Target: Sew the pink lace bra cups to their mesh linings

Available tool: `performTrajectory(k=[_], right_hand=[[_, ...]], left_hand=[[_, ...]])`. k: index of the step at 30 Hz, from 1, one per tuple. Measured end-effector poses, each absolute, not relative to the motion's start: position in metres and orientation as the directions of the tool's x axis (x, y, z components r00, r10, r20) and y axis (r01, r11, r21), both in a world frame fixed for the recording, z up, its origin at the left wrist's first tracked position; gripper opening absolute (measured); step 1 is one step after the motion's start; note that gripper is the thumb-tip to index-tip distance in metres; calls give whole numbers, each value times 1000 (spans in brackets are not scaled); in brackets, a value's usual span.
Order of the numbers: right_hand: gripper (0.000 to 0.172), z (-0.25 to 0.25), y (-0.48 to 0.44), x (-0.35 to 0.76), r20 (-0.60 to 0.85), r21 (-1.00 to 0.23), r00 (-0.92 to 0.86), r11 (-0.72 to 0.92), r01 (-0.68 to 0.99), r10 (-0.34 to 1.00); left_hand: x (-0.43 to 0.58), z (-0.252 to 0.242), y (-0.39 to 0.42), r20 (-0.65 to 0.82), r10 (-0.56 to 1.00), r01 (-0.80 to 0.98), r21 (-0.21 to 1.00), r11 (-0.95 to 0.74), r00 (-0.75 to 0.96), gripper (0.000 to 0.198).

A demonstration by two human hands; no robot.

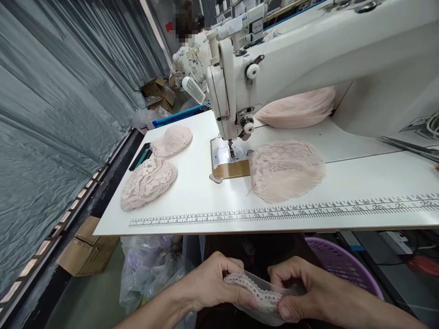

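Note:
Below the table's front edge, a pale piece of lace-trimmed sheer fabric (258,292) is stretched between both hands. My left hand (222,283) pinches its left end, thumb laid along the lace edge. At the other end my right hand (298,288) grips the fabric between thumb and fingers. On the table above lies a stack of pale pink fabric pieces (288,171), just right of the sewing machine's needle plate (228,153). Lace pieces (149,183) and a rounded pink piece (176,140) rest at the table's left side.
The white sewing machine (308,55) stands over the table, with more pink fabric (298,109) behind its needle. Scissors (411,148) lie at the right. A printed ruler (219,218) runs along the front. Below are a purple basket (346,260) and plastic bags (147,274). Another person (192,59) sits beyond.

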State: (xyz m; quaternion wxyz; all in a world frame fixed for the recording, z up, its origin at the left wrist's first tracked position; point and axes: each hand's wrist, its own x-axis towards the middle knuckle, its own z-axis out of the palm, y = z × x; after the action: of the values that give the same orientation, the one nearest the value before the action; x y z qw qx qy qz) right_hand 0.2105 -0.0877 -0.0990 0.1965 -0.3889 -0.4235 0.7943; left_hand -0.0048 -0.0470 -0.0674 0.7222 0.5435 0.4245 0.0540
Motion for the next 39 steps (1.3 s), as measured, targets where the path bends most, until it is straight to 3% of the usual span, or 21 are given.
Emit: performTrajectory(k=[6,15,21,30,35,38,39], right_hand=[[29,-99,-88,207,-472,-802,-610,-598,-2,636],[36,-95,-91,208,-431,-798,-631,-599,-66,645],[42,-95,-88,206,-439,-815,-627,-579,-23,644],[42,-90,-94,208,-465,-840,-548,-542,26,695],[38,-78,-90,220,-225,-930,-726,-366,-39,650],[25,-84,-85,216,-26,-999,-528,-38,-12,849],[30,-89,-83,212,98,-993,-425,114,13,900]], left_hand=[[-4,-70,-49,-662,452,397,734,551,598,33],[3,-65,-49,-640,514,366,759,539,571,31],[3,-63,-50,-669,466,379,727,572,579,31],[6,-59,-52,-647,554,385,760,524,524,38],[4,-34,-52,-609,472,328,769,549,637,32],[3,-16,-44,-535,402,315,809,496,743,28],[4,-12,-39,-530,393,322,815,482,752,28]])
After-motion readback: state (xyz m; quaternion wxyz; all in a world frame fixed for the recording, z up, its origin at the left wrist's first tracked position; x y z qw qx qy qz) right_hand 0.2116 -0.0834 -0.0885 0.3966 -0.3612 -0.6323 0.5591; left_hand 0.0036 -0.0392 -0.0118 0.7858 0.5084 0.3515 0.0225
